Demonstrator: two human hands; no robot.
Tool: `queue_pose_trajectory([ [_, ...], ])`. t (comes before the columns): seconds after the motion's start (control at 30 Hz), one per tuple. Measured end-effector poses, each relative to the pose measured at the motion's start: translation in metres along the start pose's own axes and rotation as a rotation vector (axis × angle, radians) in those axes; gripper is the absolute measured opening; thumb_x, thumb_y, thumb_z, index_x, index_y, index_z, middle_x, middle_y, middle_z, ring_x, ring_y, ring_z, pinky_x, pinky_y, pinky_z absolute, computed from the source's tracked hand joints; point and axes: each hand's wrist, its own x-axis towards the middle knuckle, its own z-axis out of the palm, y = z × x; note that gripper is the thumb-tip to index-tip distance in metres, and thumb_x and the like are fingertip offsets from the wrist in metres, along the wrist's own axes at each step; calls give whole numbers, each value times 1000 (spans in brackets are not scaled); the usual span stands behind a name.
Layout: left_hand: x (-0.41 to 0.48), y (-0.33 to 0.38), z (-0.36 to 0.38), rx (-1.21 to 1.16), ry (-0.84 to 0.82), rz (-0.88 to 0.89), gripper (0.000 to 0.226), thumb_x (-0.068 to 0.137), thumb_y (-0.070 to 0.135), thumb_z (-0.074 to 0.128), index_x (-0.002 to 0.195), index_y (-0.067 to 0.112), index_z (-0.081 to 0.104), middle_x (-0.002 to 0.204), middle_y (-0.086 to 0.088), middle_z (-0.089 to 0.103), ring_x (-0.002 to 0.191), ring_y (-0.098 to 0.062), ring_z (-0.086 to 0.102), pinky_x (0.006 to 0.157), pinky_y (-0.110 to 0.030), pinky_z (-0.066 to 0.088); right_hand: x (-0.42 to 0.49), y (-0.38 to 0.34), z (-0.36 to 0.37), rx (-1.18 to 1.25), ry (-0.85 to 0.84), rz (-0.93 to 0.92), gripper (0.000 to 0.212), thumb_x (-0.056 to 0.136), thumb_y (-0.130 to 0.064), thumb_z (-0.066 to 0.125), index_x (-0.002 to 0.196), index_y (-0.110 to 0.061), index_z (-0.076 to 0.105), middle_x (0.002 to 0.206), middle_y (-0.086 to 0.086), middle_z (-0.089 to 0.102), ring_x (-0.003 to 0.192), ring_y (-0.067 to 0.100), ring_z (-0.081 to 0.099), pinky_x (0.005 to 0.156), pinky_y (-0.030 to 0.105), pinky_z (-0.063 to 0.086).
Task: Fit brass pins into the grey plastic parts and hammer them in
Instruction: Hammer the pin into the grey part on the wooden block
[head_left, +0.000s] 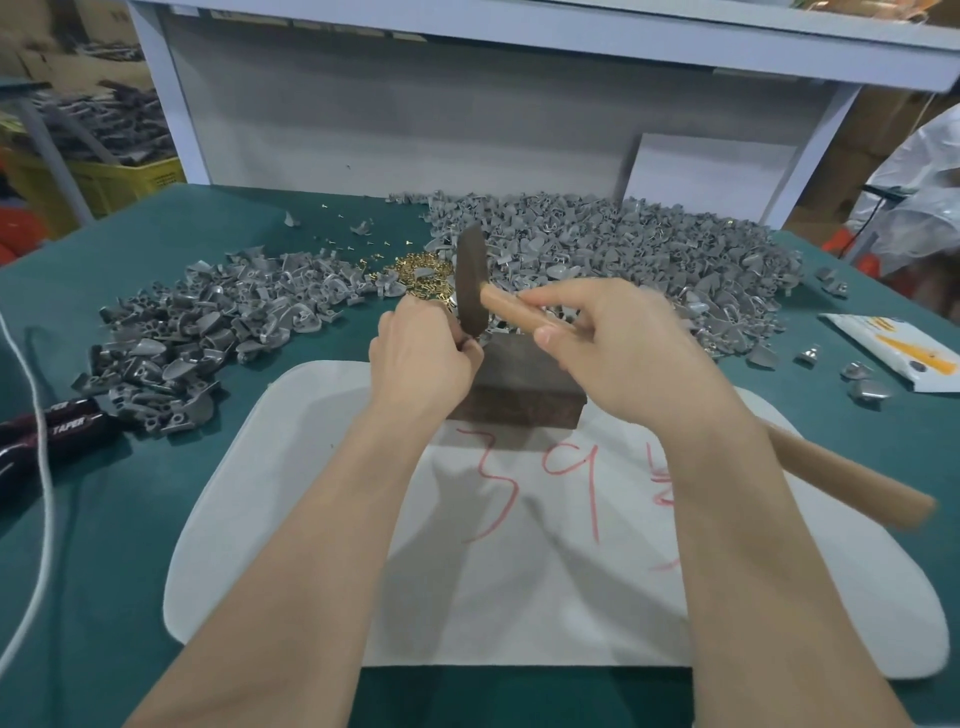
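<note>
Head view: the right hand (618, 348) is wrapped around the pale wooden handle of a hammer (470, 286), close up under its dark, dull metal head, with the rest of the handle running back past the forearm. The left hand (423, 358) has its fingers curled shut at the near-left corner of a dark rectangular block (524, 387); it appears to pinch a grey part there, but the part itself is hidden behind the knuckles and the hammer head, so I cannot tell for sure. The hammer head hangs just above that spot, which suggests a pin is being driven.

As for progress, a large heap of grey plastic parts (613, 254) lies behind the block to the right and a smaller heap (208, 332) to the left; which one is finished cannot be read. Between them sits a small, shiny pile of brass pins (423, 278), with a few strays behind it. Much plainly remains.

The parts are matte, petal-shaped with small tubular sockets. The block rests on a smooth white sheet (311, 519) marked in red, spread over the green bench (93, 571).
</note>
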Motion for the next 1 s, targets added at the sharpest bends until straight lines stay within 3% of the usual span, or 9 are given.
queue_pose_trajectory([
  [0.17, 0, 1, 0, -12, 17, -17, 16, 85, 19, 62, 77, 7, 68, 96, -14, 64, 95, -37, 58, 83, -47, 51, 1, 0, -4, 115, 212, -26, 32, 94, -30, 52, 124, -40, 59, 72, -18, 54, 79, 13, 59, 76, 26, 46],
  [0.3, 1, 0, 0, 2, -6, 6, 14, 85, 21, 63, 81, 8, 68, 108, -13, 59, 104, -34, 54, 88, -46, 47, 0, 0, -1, 50, -10, 10, 32, 94, -31, 51, 124, -40, 58, 62, -23, 47, 88, 17, 64, 77, 29, 50],
  [0.37, 1, -1, 1, -2, -3, 6, 15, 86, 21, 63, 82, 8, 69, 110, -13, 58, 106, -34, 53, 89, -46, 47, -1, -1, 0, 34, 0, 18, 32, 95, -29, 51, 124, -41, 58, 64, -22, 49, 87, 18, 63, 78, 31, 50],
  [0.53, 1, 0, 1, 0, 14, -4, 18, 86, 19, 62, 80, 4, 70, 97, -15, 63, 96, -36, 58, 82, -47, 51, 1, 0, -5, 63, 248, -2, 33, 96, -30, 50, 127, -40, 56, 111, -12, 67, 100, 13, 59, 80, 23, 40],
  [0.6, 1, 0, 1, 9, 11, 7, 18, 86, 20, 62, 81, 4, 70, 101, -15, 62, 99, -36, 57, 84, -47, 50, 1, 0, -5, 55, 141, 8, 33, 95, -32, 50, 126, -42, 56, 94, -17, 68, 100, 16, 61, 84, 27, 45],
  [0.7, 1, 0, 0, 8, -4, 22, 16, 85, 20, 64, 82, 6, 70, 108, -14, 60, 104, -35, 54, 87, -47, 48, -1, -1, 0, 38, -19, 42, 32, 95, -30, 50, 123, -43, 57, 64, -20, 51, 87, 21, 63, 79, 33, 51],
  [0.77, 1, 0, 0, 8, -3, 29, 16, 85, 20, 64, 81, 6, 70, 108, -14, 58, 104, -35, 54, 87, -47, 48, 0, -1, 2, 45, 17, 48, 32, 95, -30, 49, 122, -43, 57, 66, -17, 55, 86, 22, 62, 76, 33, 50],
  [0.87, 0, 0, 0, 18, -5, 26, 18, 85, 19, 63, 74, 5, 68, 104, -14, 58, 101, -35, 54, 85, -46, 49, 1, 0, 3, 42, 121, 37, 34, 95, -28, 48, 125, -41, 56, 99, -8, 68, 100, 23, 60, 81, 31, 46],
  [1.0, 1, 0, 0, 18, -7, 39, 18, 86, 16, 61, 79, 2, 70, 99, -15, 62, 97, -36, 56, 82, -46, 51, 1, 1, -1, 140, 173, 51, 34, 95, -28, 49, 126, -40, 56, 74, -13, 57, 92, 19, 63, 75, 27, 44],
])
